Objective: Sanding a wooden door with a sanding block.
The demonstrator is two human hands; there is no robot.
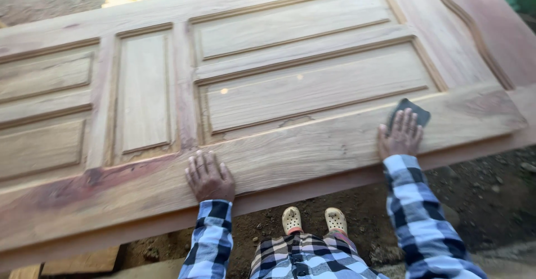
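A big wooden door [268, 89] lies flat and fills most of the frame, from the far left to the upper right. It has sunken panels, some long and some tall, and its wood is pale brown with reddish patches near the lower left edge. The left hand [209, 177] sits in the lower middle of the frame, laid flat on the door's near edge with the fingers spread out and holding nothing. The right hand [400, 135] is at the right side of the frame, also flat, pressing down on a dark sheet of sandpaper [411, 112] that peeks out past the fingertips. The sandpaper lies on the door's wide near rail, just below the long panel. Both arms wear blue, black and white checked sleeves [421, 217]. At the bottom middle, under the door's edge, two cream clogs [313, 220] stand on brown dirt ground [491, 195] with small stones.
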